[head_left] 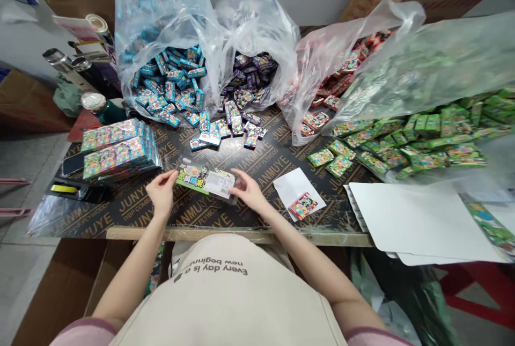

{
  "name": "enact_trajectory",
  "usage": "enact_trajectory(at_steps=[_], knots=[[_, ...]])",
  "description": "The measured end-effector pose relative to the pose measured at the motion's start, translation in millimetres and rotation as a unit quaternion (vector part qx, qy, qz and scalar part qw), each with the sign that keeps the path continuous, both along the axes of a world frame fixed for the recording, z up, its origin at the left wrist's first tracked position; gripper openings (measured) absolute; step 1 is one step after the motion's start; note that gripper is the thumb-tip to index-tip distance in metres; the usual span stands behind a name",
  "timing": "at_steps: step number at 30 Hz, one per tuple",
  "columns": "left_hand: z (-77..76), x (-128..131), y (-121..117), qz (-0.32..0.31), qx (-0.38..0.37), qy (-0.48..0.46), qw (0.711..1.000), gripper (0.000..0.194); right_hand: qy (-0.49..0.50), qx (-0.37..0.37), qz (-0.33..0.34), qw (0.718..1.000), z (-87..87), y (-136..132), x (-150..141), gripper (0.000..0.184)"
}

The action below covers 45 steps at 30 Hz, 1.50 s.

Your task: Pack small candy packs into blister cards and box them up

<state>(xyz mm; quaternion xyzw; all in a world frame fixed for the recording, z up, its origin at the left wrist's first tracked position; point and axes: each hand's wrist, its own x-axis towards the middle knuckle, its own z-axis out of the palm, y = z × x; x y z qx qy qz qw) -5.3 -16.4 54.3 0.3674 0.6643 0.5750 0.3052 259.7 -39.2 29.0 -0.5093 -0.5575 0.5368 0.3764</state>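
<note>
Between my hands is a flat, colourful printed pack [192, 176] with green lettering and a white barcode label [219, 183] toward its right end. My left hand [162, 191] pinches the pack's left end between thumb and fingertips. My right hand [248, 191] has its thumb and fingers curled at the other end, over what looks like clear film. Just beyond lie loose small blue boxes [209, 135] and purple boxes [250, 134]. To the right, a red box [304, 205] rests on a white paper sheet [295, 184].
Open plastic bags of blue boxes [173, 80], purple boxes [255, 72], red boxes [338, 83] and green boxes [426, 137] line the back. At left stand wrapped stacks [120, 150], a phone [78, 164] and flasks [64, 64]. White sheets [414, 220] overhang the table's right front edge.
</note>
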Motion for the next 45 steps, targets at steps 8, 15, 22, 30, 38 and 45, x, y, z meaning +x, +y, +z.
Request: enact_trajectory(at_steps=[8,15,22,30,38,45], knots=[[-13.2,-21,-51,0.008,-0.054,0.244,0.968,0.034,-0.363,0.235,-0.004,0.902,2.0,131,-25,0.071],[10.9,45,13,-0.153,-0.135,-0.215,0.955,0.048,-0.272,0.260,-0.020,0.926,17.5,106,-54,0.052],[18.3,91,31,-0.283,-0.238,-0.343,0.864,0.032,-0.240,0.283,0.080,0.925,44.4,24,-7,0.087],[23.2,81,24,-0.456,-0.177,-0.092,0.868,0.059,-0.244,0.279,0.070,0.926,44.4,16,27,0.078],[2.0,39,14,-0.578,-0.035,0.439,0.687,0.113,-0.347,0.289,0.037,0.892,9.0,-4,31,0.064],[-11.7,38,12,-0.557,0.026,0.463,0.689,0.114,-0.288,0.265,0.048,0.919,-2.1,-13,19,0.068]])
